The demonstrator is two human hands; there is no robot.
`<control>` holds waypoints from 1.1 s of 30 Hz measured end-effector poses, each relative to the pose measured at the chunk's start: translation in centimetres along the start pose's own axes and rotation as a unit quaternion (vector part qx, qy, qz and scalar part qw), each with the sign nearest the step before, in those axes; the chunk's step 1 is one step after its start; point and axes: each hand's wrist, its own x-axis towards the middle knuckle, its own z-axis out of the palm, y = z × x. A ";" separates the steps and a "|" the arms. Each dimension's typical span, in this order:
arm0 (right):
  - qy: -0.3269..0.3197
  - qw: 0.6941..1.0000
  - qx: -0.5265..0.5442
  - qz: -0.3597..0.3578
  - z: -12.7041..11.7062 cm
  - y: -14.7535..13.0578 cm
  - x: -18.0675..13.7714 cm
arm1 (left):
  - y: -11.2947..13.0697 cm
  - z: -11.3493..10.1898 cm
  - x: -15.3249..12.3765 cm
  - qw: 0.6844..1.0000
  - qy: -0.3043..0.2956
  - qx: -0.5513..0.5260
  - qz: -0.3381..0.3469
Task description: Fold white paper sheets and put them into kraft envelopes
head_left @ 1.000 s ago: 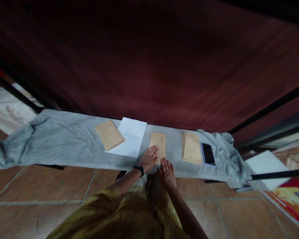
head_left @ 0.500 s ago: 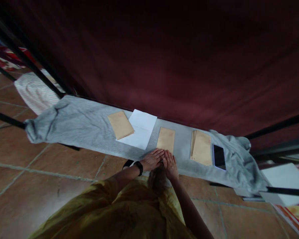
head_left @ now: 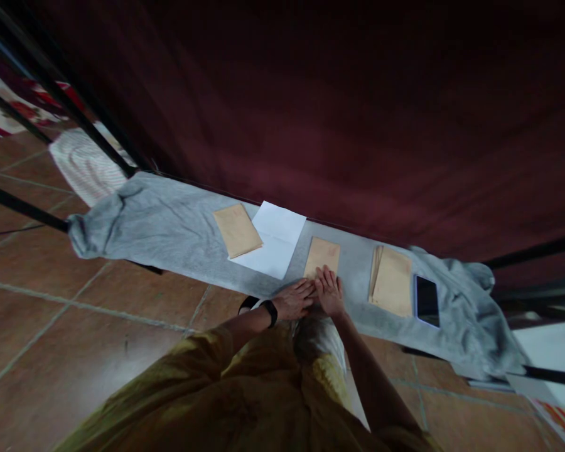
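Note:
A tan paper envelope (head_left: 323, 253) lies on the grey cloth (head_left: 169, 229) right in front of me. My left hand (head_left: 294, 299), with a black band on its wrist, rests flat at the envelope's near end. Fingers stretched out, my right hand (head_left: 329, 292) presses on the envelope's lower right part. The two hands touch or nearly touch and cover the near edge. To the left, another tan envelope (head_left: 238, 230), perhaps with more beneath it, overlaps a creased white paper sheet (head_left: 279, 235). On the right lies a small stack of tan envelopes (head_left: 392, 280).
A phone (head_left: 427, 301) with a dark screen lies right of the stack. The cloth is bunched at both ends of the narrow surface. Black metal bars (head_left: 23, 204) stand at the sides, and a dark red curtain (head_left: 311, 144) hangs behind. Tiled floor (head_left: 136, 295) shows below.
My right hand has moved a little up the envelope, while my left stays near its lower end. The whole view has shifted slightly, with everything appearing further right.

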 end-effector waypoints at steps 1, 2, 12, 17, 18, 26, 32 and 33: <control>0.003 1.000 -0.006 -0.002 0.0 0.1 0.5 | 0.0 -0.1 0.0 1.000 0.001 -0.002 0.001; 0.005 1.000 -0.011 -0.004 0.0 0.2 1.1 | 0.0 -0.2 0.1 1.000 0.002 -0.005 0.001; 0.025 0.999 -0.008 0.022 0.0 0.2 3.6 | -0.2 -0.2 0.2 1.000 -0.003 -0.010 -0.009; 0.041 0.999 -0.003 0.029 0.6 -0.5 0.9 | -0.4 0.8 0.1 1.000 -0.009 0.012 -0.012; 0.046 0.998 -0.004 0.034 0.8 -0.6 0.1 | -0.5 0.9 0.1 1.000 -0.009 0.018 -0.009; 0.067 0.998 -0.002 -0.020 1.0 -1.0 -5.4 | -0.5 0.4 0.0 0.999 0.007 0.036 0.006; 0.102 0.995 -0.007 0.005 1.0 -1.1 -6.9 | -0.1 -0.2 0.0 0.999 0.024 0.032 0.001; 0.109 0.994 -0.009 0.007 1.0 -1.1 -7.1 | -0.1 -0.2 -0.1 0.999 0.028 0.031 0.000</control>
